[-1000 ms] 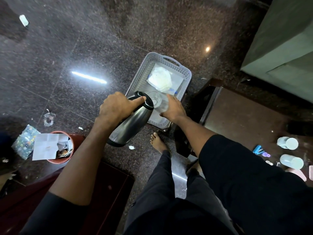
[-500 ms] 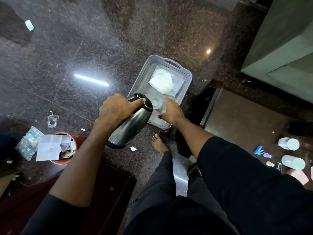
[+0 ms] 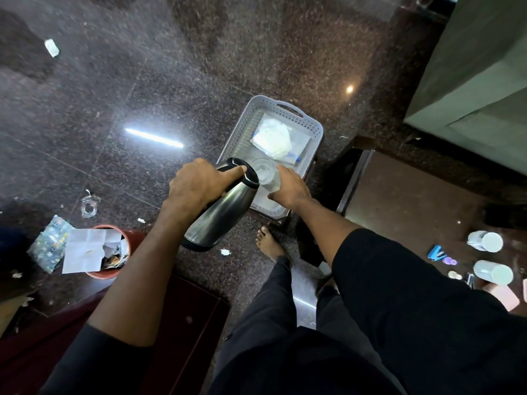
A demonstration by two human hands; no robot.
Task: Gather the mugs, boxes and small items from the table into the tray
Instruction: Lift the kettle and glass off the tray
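Change: the right hand (image 3: pixel 289 186) has drawn the clear glass (image 3: pixel 266 173) closer to the flask (image 3: pixel 221 206) spout.
Glass: over the tray (image 3: pixel 315 129) near edge, gripped by the right hand.
Flask: tilted, left hand (image 3: pixel 196 183) clasping its handle.
Room: open floor (image 3: pixel 142 81) left of the tray.
Worktop (image 3: pixel 410 201): two mugs (image 3: pixel 484 242) near its right edge.

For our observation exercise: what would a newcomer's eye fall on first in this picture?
First, the steel flask at centre, tilted in the left hand, its top beside a clear glass that the right hand holds over the grey tray. Next, the white packet lying in the tray, and two white mugs on the brown table at right.
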